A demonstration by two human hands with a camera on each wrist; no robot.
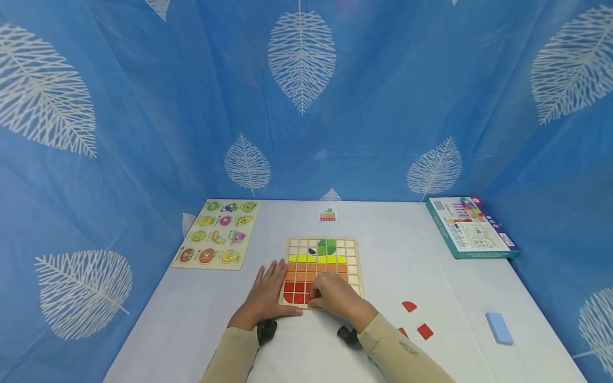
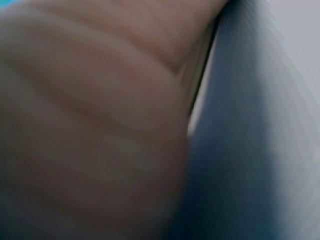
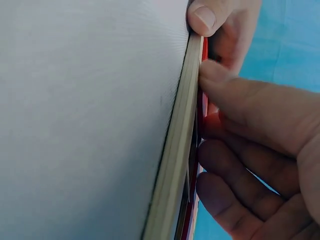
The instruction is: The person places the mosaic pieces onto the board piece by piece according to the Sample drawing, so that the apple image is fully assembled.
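A square wooden mosaic board (image 1: pixel 360 276) lies on the table, its grid partly filled with red, orange, yellow and green tiles and one dark blue piece. My left hand (image 1: pixel 263 295) rests flat at the board's left edge, fingers spread, thumb along the front edge; its palm fills most of the left wrist view. Over the front rows bends my right hand (image 1: pixel 335 295), fingers curled. In the right wrist view, its thumb (image 3: pixel 217 75) and forefinger are at a red tile (image 3: pixel 212 107) by the front edge, pinching it; most of the tile is hidden.
Loose red tiles (image 1: pixel 424 331) lie right of the board. Farther right is a light blue block (image 1: pixel 499 328). A small pattern card (image 1: pixel 328 215) sits behind the board. A fruit puzzle board (image 1: pixel 217 234) lies back left, a game box (image 1: pixel 471 226) back right.
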